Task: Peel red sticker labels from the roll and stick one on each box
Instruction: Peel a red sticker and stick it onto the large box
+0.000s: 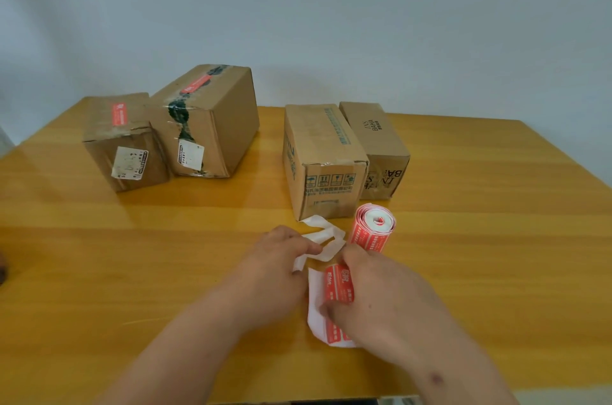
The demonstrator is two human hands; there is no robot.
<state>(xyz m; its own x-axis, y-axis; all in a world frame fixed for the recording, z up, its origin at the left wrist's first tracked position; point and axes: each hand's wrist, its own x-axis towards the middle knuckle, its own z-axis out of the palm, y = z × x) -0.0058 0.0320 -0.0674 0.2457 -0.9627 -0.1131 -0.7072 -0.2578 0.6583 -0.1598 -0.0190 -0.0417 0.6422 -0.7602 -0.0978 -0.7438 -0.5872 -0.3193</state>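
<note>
A roll of red sticker labels [374, 227] lies on the table just in front of the middle boxes, its white backing strip [323, 239] trailing toward me. My left hand [281, 259] pinches the empty white backing. My right hand [374, 292] pinches a red label [337, 283] on the strip below it. Two cardboard boxes at the left [122, 139] [208, 119] each carry a red label on top. Two boxes at the centre right [321, 159] [377, 146] show none on their visible faces.
The yellow wooden table [132, 255] runs to a pale wall behind the boxes. Its near edge lies just below my forearms. A dark object [2, 267] peeks in at the far left edge.
</note>
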